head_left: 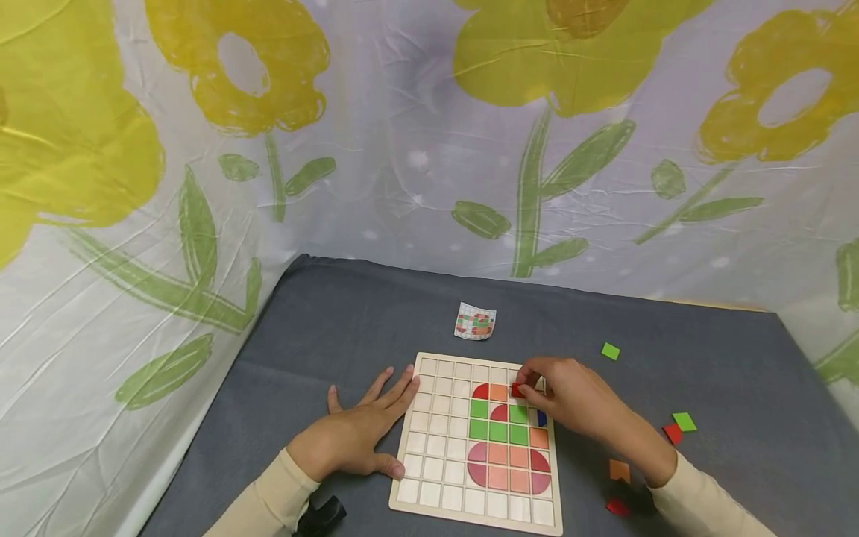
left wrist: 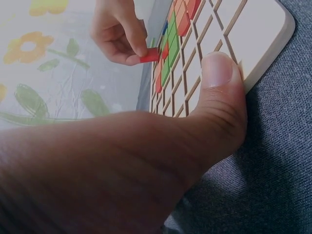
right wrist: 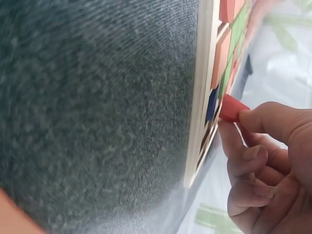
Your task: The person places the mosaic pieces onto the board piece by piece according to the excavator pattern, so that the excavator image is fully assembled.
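Note:
A pale wooden grid board (head_left: 436,494) lies on the dark cloth, with red, orange, green and blue pieces set in its right-hand cells. My right hand (head_left: 570,391) pinches a red piece (right wrist: 233,108) between thumb and index finger, over the board's upper right cells. In the left wrist view the same red piece (left wrist: 149,55) shows at the fingertips. My left hand (head_left: 365,432) rests spread at the board's left edge, its thumb (left wrist: 219,73) lying on the rim and its fingertips touching the upper left side.
Behind the board lies a small printed pattern card (head_left: 475,321). Loose pieces lie to the right: a green square (head_left: 610,350), another green square (head_left: 684,422) beside a red piece (head_left: 672,433), an orange square (head_left: 620,470) and a red piece (head_left: 617,507). A flowered curtain (head_left: 403,149) hangs behind.

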Action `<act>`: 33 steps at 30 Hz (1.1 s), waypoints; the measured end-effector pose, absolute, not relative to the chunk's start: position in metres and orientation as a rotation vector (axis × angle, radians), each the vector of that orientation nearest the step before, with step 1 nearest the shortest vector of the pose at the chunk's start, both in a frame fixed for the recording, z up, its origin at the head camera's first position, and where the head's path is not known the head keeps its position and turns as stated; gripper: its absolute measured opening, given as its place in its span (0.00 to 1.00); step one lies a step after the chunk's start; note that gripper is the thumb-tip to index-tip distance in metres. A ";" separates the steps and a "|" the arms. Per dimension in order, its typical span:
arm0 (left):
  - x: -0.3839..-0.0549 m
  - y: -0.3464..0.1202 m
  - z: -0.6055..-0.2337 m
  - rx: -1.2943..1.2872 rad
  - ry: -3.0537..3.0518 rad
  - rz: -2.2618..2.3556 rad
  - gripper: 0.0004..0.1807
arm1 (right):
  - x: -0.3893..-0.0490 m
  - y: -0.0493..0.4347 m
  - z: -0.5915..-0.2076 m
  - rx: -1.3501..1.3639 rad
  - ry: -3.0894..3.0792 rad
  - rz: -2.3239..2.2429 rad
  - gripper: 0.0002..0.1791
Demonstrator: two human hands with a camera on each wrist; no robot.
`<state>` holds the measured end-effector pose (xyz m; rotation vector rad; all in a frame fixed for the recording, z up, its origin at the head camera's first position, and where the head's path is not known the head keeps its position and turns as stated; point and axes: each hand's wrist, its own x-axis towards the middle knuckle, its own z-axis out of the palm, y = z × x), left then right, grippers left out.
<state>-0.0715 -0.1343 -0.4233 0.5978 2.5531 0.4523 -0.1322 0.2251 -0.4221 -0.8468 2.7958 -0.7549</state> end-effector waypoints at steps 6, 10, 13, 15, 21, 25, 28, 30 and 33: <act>-0.072 -0.133 -0.424 0.597 2.554 0.443 0.69 | -0.133 0.222 -0.424 -0.842 2.756 -0.767 0.02; -0.072 -0.134 -0.424 0.595 2.556 0.441 0.69 | -0.133 0.223 -0.424 -0.840 2.749 -0.786 0.02; -0.072 -0.134 -0.424 0.597 2.559 0.445 0.69 | -0.133 0.223 -0.423 -0.833 2.736 -0.798 0.03; -0.072 -0.134 -0.424 0.599 2.560 0.447 0.69 | -0.134 0.223 -0.423 -0.827 2.728 -0.799 0.03; -0.072 -0.134 -0.425 0.604 2.560 0.443 0.69 | -0.135 0.222 -0.423 -0.807 2.742 -0.751 0.02; -0.072 -0.134 -0.425 0.604 2.558 0.435 0.69 | -0.135 0.223 -0.424 -0.809 2.742 -0.719 0.03; -0.072 -0.134 -0.425 0.605 2.559 0.432 0.69 | -0.135 0.222 -0.423 -0.814 2.745 -0.711 0.03; -0.071 -0.134 -0.424 0.605 2.559 0.435 0.69 | -0.135 0.222 -0.423 -0.824 2.748 -0.705 0.03; -0.070 -0.134 -0.424 0.606 2.561 0.436 0.69 | -0.135 0.221 -0.422 -0.839 2.756 -0.696 0.03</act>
